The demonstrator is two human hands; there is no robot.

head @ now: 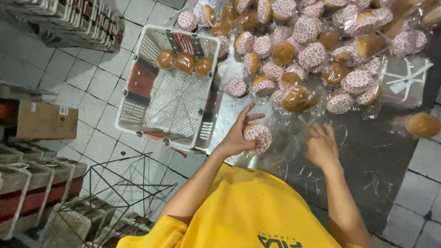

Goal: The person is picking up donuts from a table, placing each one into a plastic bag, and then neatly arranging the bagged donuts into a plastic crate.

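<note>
The room was a tiled floor (pixel 92 78) of pale squares, with stacked crates along the left edge and a cardboard box (pixel 43 120) near them. You worked over a dark mat (pixel 381 156) spread on that floor, and most of its far side was buried under a heap of wrapped cakes (pixel 312 50) in red-patterned paper cups, lying every way up, some showing brown tops and some their cup bottoms. That pile left you only the near strip of mat as open room, between the heap and your yellow shirt. To the left of the heap sat a white plastic basket (pixel 133 110), its mesh floor mostly bare, with three bagged cakes (pixel 185 62) pushed against its far wall, so the near part stayed free for more. Its right rim lay just beside your left arm. A wire rack (pixel 124 193) stood close to your left, tightening that side.

Your left hand (pixel 236 135) was closed round one cake (pixel 258 137), its paper cup turned toward you, fingers curled over the top edge. Your right hand (pixel 320 147) lay apart from it, fingers spread and holding nothing firm, touching the loose clear plastic bags (pixel 294 151) on the mat. One lone bagged cake (pixel 422 125) sat well off to the right, near the mat's edge.
</note>
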